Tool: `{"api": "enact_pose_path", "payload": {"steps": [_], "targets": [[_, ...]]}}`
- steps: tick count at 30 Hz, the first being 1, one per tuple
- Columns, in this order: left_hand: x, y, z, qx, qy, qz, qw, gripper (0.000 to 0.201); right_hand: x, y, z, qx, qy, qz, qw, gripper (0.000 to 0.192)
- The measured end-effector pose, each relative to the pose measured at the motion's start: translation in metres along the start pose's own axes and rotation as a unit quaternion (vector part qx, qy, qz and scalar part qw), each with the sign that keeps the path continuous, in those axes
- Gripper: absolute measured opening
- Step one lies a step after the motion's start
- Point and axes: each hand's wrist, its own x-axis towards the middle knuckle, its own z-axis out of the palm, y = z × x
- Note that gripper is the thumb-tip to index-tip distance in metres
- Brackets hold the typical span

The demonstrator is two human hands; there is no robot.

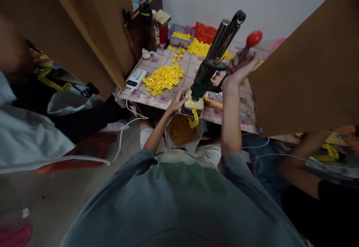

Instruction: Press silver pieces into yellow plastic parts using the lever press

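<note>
A green hand press (209,71) stands at the table's near edge, its spring column tilted up to the right. My right hand (239,69) is closed around the press lever just below its red knob (254,38). My left hand (178,100) reaches to the press base and pinches a small yellow part (188,96) at the pale pad under the ram. A pile of yellow plastic parts (164,78) lies just left of the press. A bag of yellow parts (181,129) hangs below the table edge in my lap.
More yellow parts (200,48) and a blue basket (181,34) sit at the back. A white power bank (136,78) with cable lies at the table's left edge. A tray of small metal pieces (214,97) is right of the press. Other people sit on both sides.
</note>
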Motion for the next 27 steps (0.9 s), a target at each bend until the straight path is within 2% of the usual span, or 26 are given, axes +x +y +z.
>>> {"api": "enact_pose_path", "payload": {"steps": [2, 3, 5, 6, 8, 10, 11, 13, 15, 17, 18, 20, 22, 25, 27], "targets": [[0.002, 0.000, -0.005, 0.061, 0.082, -0.006, 0.995, 0.038, -0.065, -0.029, -0.001, 0.045, 0.107, -0.007, 0.993, 0.088], [0.004, 0.001, -0.009, 0.102, 0.118, -0.012, 0.988, 0.034, -0.093, -0.041, -0.002, 0.056, 0.123, -0.011, 0.991, 0.077], [0.009, 0.003, -0.019, 0.205, 0.164, -0.029, 0.965, 0.033, -0.124, -0.055, -0.004, 0.054, 0.118, -0.008, 0.992, 0.075], [0.012, 0.004, -0.025, 0.260, 0.174, -0.039, 0.949, 0.035, -0.126, -0.055, -0.005, 0.041, 0.104, -0.004, 0.994, 0.078], [0.016, 0.007, -0.034, 0.352, 0.174, -0.061, 0.918, 0.037, -0.109, -0.046, -0.012, -0.025, 0.075, 0.008, 0.997, 0.086], [0.018, 0.010, -0.039, 0.403, 0.171, -0.084, 0.895, 0.036, -0.083, -0.028, -0.025, -0.146, 0.031, 0.026, 0.988, 0.086], [0.018, 0.012, -0.039, 0.416, 0.167, -0.094, 0.889, 0.036, -0.074, -0.018, -0.032, -0.221, 0.005, 0.042, 0.974, 0.082], [0.018, 0.014, -0.037, 0.431, 0.160, -0.109, 0.881, 0.038, -0.071, 0.002, -0.046, -0.367, -0.052, 0.095, 0.924, 0.071], [0.016, 0.015, -0.034, 0.446, 0.150, -0.114, 0.875, 0.041, -0.082, 0.018, -0.056, -0.472, -0.109, 0.167, 0.859, 0.063], [0.015, 0.015, -0.031, 0.464, 0.147, -0.115, 0.866, 0.043, -0.097, 0.030, -0.062, -0.515, -0.170, 0.228, 0.808, 0.059], [0.015, 0.014, -0.031, 0.470, 0.146, -0.116, 0.863, 0.043, -0.102, 0.034, -0.063, -0.515, -0.205, 0.249, 0.794, 0.059], [0.016, 0.013, -0.031, 0.475, 0.145, -0.115, 0.860, 0.044, -0.104, 0.042, -0.066, -0.482, -0.276, 0.267, 0.787, 0.056], [0.017, 0.012, -0.032, 0.479, 0.140, -0.114, 0.859, 0.047, -0.099, 0.049, -0.070, -0.435, -0.327, 0.269, 0.795, 0.046], [0.018, 0.012, -0.035, 0.502, 0.112, -0.115, 0.850, 0.050, -0.088, 0.060, -0.076, -0.380, -0.356, 0.268, 0.810, 0.025], [0.019, 0.012, -0.036, 0.520, 0.087, -0.118, 0.841, 0.047, -0.085, 0.064, -0.079, -0.349, -0.364, 0.266, 0.821, 0.018]]}}
